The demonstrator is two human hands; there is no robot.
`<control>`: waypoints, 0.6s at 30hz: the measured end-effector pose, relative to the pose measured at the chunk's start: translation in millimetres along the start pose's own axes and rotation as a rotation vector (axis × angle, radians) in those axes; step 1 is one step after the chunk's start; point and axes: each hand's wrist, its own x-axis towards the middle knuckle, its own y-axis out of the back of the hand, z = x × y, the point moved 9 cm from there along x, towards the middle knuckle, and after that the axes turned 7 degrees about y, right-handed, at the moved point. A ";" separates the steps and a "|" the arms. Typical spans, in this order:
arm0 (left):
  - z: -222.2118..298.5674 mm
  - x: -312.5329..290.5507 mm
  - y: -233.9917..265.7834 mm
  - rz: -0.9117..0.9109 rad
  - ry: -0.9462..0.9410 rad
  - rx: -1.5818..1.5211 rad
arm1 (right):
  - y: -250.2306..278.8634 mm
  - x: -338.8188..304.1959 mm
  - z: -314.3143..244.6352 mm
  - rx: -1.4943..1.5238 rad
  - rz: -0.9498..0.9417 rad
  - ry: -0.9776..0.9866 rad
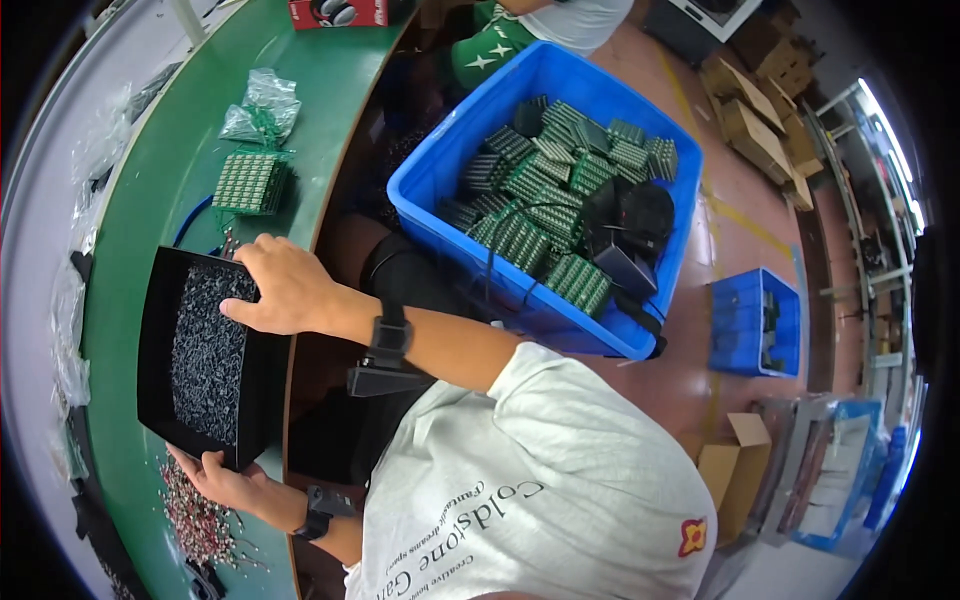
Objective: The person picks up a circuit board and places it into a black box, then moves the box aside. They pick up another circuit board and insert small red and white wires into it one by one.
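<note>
A black open box (pixel 262 390) filled with small dark grey pieces (pixel 208 350) is tilted at the edge of the green table. My right hand (pixel 285 288) grips its far end, with the thumb over the inside of the wall. At the near end my left hand (pixel 232 484) holds the wall from below, its thumb up by the rim. Beside my left hand lies a loose heap of small red, white and metallic parts (pixel 195 510). Just past my right hand sits a stack of green circuit boards (pixel 250 185). What the dark pieces are is too small to tell.
A clear plastic bag (pixel 262 108) and a red box (pixel 338 12) lie farther along the green table (pixel 150 215). Right of me stands a large blue bin (pixel 420 190) of circuit boards, with a black bag inside. Another person (pixel 575 25) sits beyond. A smaller blue crate (pixel 735 330) and cartons stand on the floor.
</note>
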 end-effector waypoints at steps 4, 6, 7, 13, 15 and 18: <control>12.3 -17.2 -8.7 0.058 -0.013 0.115 | -27.3 1.4 39.2 0.088 -0.098 -0.116; 53.6 -46.5 -28.0 0.101 -0.065 0.096 | -24.8 3.9 30.6 0.141 -0.165 -0.060; 67.5 -55.6 -29.9 0.109 -0.122 0.153 | -15.5 3.2 21.0 0.173 -0.139 -0.015; 126.5 -72.7 -12.3 -0.007 -0.598 0.329 | 27.7 8.7 -13.0 0.573 -0.495 -0.145; 140.3 -101.6 -38.6 -0.092 -1.018 0.719 | 13.5 -6.6 3.0 0.750 -0.669 -0.273; 123.4 -71.4 -63.1 -0.329 -0.406 0.041 | 24.6 -17.9 11.0 1.239 -0.538 -0.506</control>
